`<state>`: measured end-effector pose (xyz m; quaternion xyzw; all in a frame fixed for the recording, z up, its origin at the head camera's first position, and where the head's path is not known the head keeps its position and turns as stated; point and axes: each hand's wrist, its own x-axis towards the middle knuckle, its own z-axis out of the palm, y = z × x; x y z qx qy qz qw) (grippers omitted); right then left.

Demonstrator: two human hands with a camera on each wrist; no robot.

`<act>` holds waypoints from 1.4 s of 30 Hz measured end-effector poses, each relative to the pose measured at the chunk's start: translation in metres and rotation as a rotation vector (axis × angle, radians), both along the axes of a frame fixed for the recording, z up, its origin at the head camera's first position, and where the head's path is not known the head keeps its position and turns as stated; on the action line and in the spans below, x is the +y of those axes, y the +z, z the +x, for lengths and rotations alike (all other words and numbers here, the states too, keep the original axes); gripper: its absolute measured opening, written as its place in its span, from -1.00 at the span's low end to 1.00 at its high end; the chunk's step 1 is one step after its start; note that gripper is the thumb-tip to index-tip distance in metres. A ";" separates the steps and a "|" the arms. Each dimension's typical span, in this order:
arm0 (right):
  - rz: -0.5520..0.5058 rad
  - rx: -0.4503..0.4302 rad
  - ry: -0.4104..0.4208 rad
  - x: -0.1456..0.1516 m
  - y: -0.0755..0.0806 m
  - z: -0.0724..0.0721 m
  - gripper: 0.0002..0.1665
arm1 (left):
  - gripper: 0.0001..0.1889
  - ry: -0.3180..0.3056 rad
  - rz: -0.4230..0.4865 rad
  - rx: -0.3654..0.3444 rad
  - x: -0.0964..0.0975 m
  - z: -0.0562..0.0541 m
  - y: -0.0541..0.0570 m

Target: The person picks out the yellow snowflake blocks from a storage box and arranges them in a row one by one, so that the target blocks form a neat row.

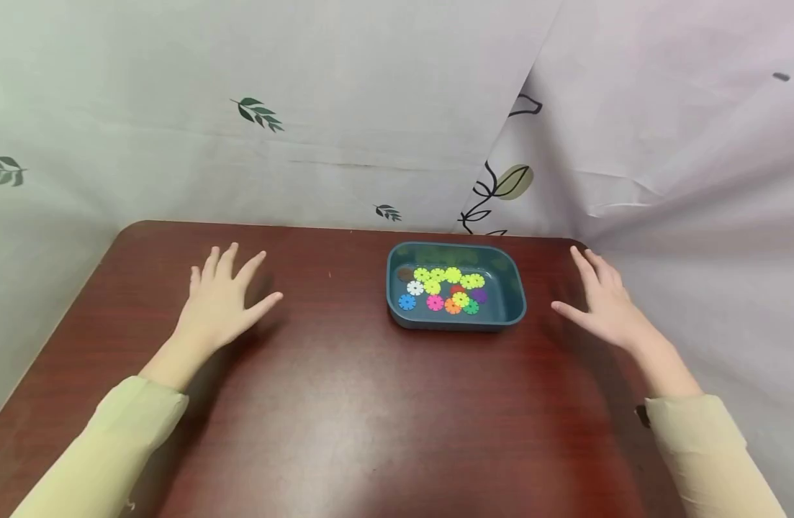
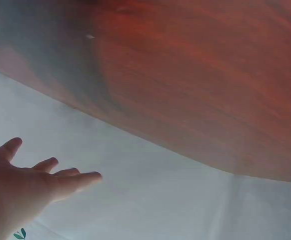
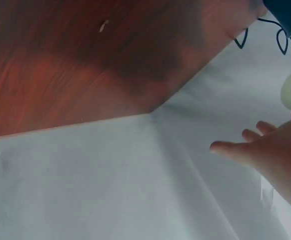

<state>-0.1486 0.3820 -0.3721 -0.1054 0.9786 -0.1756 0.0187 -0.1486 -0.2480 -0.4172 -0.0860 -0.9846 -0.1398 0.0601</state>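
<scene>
A dark blue-green plastic tray (image 1: 461,325) with raised walls stands on the table toward the back, right of the middle. Inside lie several small notched plastic discs in yellow, white, blue, pink, orange, green, red, purple and brown, among them a blue disc (image 1: 407,302) and a pink disc (image 1: 435,303). My left hand (image 1: 218,309), fingers spread and holding nothing, hovers over the table's left part, well apart from the tray. To the right of the tray, my right hand (image 1: 607,302) is also spread and holds nothing, thumb toward the tray. Both wrist views show extended fingers.
The dark red-brown wooden table (image 1: 319,403) has rounded back corners. Pale cloth (image 1: 345,86) with leaf prints hangs behind it, and more cloth (image 1: 707,180) hangs along the right side. A tray corner (image 3: 288,15) shows at the right wrist view's upper right.
</scene>
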 end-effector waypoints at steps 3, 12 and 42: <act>-0.080 0.022 0.032 -0.006 -0.003 -0.003 0.25 | -0.15 -0.027 0.066 0.028 0.007 -0.003 0.002; -0.245 0.053 0.064 -0.027 -0.025 -0.014 0.05 | -0.26 -0.085 0.302 0.019 0.035 -0.018 0.000; -1.423 -0.356 -0.216 -0.068 -0.059 -0.023 -0.60 | -0.55 -0.369 0.583 -0.004 0.170 -0.062 0.011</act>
